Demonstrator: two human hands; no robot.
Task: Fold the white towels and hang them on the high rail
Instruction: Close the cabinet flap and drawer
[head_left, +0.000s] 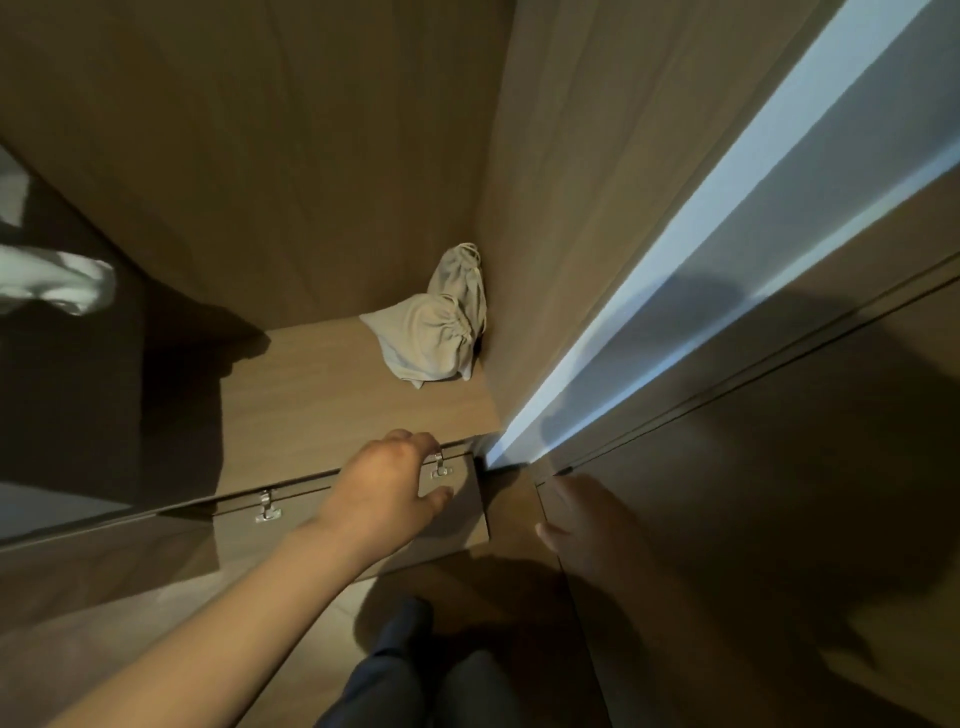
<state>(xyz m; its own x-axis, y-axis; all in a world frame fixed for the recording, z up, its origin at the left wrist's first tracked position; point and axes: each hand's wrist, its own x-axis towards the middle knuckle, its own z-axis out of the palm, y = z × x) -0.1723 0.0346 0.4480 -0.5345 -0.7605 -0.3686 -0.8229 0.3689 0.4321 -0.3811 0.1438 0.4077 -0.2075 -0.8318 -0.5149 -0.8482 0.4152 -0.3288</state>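
I see left hand (387, 491) gripping the top edge of the flap (311, 525) under the shelf (332, 400), fingers curled over the edge beside the right one of two hinges (440, 466), thumb on the flap's front. Right hand (587, 525) is dim and blurred but looks flat and open against the edge of the door (753, 493). Towel (57, 283) is a white bunch at far left against a dark panel, well apart from both hands, and I can't tell what carries it; two bags (441, 327) sit in the shelf's back right corner, touching each other.
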